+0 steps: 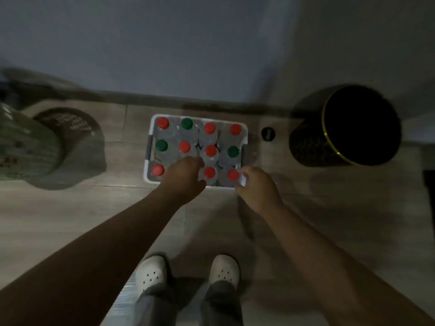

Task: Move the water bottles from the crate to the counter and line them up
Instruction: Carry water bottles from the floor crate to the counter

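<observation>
**Clerk:** Entry one. Item and location?

**Checker:** White crate on the floor, close to the wall. Contents: water bottles, upright, packed touching in rows. Eleven caps show, eight red and three green. Counter: not in view.

**Clerk:** Hands?

**Checker:** Left hand is over the crate's near row, fingers curled downward over a slot whose cap is hidden. I cannot tell whether they clamp a bottle. Right hand is at the crate's near right corner, fingers bent at the rim. The grip is blurred, so I cannot tell there either.

**Clerk:** Handling?

**Checker:** By judgement: full, so fairly heavy for their size. Thin clear plastic, likely to give under a squeeze and possibly slick. The packing leaves no finger room round the bodies. Take each at the neck just under the cap, lift straight up, then shift to the body.

**Clerk:** Markings?

**Checker:** None readable. Labels are hidden from above and the view is dim and blurred. Cap colour is the only distinction.

**Clerk:** Adjacent?

**Checker:** Dark bin with a yellow rim, to the right, well apart.
</observation>
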`<state>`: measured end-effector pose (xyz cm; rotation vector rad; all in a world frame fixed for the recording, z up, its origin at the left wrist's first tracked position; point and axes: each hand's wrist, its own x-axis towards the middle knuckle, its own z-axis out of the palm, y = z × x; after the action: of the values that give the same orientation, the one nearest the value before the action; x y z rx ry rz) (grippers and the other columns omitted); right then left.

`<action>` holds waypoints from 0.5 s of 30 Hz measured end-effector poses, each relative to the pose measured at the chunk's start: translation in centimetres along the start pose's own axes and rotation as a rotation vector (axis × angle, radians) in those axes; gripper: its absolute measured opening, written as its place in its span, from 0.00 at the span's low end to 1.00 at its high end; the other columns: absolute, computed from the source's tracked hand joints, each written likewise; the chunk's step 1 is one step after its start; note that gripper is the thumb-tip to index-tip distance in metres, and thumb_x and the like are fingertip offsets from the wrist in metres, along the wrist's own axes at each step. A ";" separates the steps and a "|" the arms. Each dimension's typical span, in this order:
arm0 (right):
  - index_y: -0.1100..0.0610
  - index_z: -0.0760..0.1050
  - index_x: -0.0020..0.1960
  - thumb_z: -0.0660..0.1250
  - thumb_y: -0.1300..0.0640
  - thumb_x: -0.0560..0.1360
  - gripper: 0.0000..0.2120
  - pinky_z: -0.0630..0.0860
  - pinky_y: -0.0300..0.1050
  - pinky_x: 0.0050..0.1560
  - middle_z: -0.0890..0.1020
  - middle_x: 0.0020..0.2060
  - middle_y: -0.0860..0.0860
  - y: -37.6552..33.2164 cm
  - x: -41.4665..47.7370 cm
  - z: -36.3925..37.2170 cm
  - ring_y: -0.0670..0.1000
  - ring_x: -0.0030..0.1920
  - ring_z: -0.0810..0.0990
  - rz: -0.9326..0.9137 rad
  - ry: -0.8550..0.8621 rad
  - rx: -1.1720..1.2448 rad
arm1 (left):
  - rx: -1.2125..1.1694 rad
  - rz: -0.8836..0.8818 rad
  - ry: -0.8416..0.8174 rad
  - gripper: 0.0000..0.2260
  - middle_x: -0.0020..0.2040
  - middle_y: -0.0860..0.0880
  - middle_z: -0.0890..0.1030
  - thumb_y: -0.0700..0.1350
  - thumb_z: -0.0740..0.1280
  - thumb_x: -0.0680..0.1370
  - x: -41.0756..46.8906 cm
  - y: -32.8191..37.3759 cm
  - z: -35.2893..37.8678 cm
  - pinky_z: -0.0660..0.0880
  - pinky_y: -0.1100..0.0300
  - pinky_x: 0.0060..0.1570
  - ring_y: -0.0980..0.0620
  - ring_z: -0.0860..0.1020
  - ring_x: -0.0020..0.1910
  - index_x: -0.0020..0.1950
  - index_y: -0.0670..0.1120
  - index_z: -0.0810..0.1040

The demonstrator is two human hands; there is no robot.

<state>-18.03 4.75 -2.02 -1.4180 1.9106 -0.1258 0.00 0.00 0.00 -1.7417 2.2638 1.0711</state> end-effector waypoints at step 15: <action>0.56 0.76 0.58 0.77 0.54 0.65 0.24 0.70 0.30 0.51 0.72 0.56 0.51 6.3 6.4 8.7 0.45 0.52 0.73 -0.057 0.269 0.203 | -0.062 0.160 0.240 0.12 0.48 0.42 0.79 0.38 0.74 0.67 6.7 -3.8 9.8 0.71 0.60 0.45 0.44 0.77 0.46 0.49 0.40 0.80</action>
<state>-18.45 4.62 -14.51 -1.3724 2.0055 -0.5465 -2.27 -0.25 -12.26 -1.8280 2.5780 1.0171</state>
